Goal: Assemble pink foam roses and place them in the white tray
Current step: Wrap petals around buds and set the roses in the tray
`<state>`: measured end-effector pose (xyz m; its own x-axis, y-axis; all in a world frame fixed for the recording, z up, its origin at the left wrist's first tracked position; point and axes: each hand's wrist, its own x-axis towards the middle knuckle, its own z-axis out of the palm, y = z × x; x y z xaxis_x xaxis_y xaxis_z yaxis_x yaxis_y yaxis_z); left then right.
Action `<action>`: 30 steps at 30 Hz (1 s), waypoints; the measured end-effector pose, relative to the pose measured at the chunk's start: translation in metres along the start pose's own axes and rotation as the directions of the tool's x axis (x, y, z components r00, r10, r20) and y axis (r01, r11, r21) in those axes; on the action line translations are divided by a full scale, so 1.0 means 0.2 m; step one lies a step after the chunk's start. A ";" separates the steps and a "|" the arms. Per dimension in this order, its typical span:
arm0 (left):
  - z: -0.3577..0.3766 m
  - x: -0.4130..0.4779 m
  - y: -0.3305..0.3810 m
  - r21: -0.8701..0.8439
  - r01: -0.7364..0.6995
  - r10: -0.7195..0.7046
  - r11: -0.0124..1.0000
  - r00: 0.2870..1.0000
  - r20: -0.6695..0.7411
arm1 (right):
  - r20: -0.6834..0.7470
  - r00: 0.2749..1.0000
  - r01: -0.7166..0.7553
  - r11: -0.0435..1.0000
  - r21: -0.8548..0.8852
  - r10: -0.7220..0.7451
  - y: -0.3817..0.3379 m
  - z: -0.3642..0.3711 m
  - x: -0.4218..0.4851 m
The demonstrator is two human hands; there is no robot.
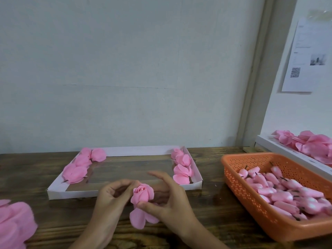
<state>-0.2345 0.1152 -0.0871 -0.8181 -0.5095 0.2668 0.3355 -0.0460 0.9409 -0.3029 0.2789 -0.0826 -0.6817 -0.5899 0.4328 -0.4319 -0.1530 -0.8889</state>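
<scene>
At lower centre the right hand (167,200) pinches the half-built pink foam rose (142,194) at its base, forefinger lifted; the left hand (111,196) curls its fingertips onto the bloom's side; the rose's long axis runs up-frame, bud uppermost, loose petals hanging below; the white tray (125,192) lies just beyond, about equally near both hands; finished roses (181,168) line its ends.

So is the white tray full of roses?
No: roses lie only along the left and right sides of the white tray, and its middle is bare.
</scene>
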 end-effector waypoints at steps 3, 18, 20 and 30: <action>0.01 -0.01 0.00 0.016 -0.020 0.020 1.000 1.000 -0.004 | 0.019 1.000 0.010 0.999 0.045 -0.011 0.01 0.00 0.01; -0.07 0.05 -0.06 -0.197 0.240 -0.243 0.950 0.970 0.010 | -0.017 0.995 -0.092 0.968 0.235 0.099 -0.01 -0.06 0.03; -0.06 0.04 -0.05 -0.206 0.211 -0.219 0.955 0.976 -0.016 | 0.006 0.997 -0.072 0.975 0.210 0.073 -0.01 -0.05 0.02; 0.01 -0.02 0.01 -0.067 0.022 -0.028 0.997 0.996 -0.085 | 0.012 1.000 0.008 0.999 0.034 -0.008 -0.01 -0.01 0.02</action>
<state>-0.2321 0.1196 -0.0865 -0.7847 -0.5789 0.2216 0.3477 -0.1151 0.9305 -0.3050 0.2789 -0.0784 -0.6709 -0.5982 0.4382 -0.4172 -0.1842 -0.8900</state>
